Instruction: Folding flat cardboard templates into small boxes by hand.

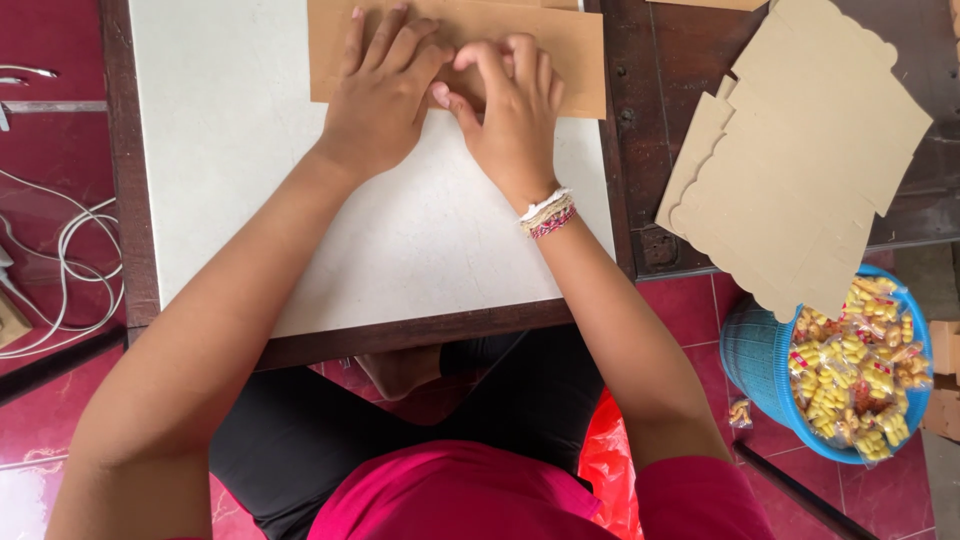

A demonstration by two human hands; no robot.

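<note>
The flat cardboard sheet lies at the far edge of the white table, and I press both hands on it. My left hand lies spread, fingers flat on the cardboard; my right hand curls beside it, its grip pinched together on the sheet's near fold. Right of the sheet rests a stack of cut cardboard blanks, and below those a blue basket of yellow snack packets.
</note>
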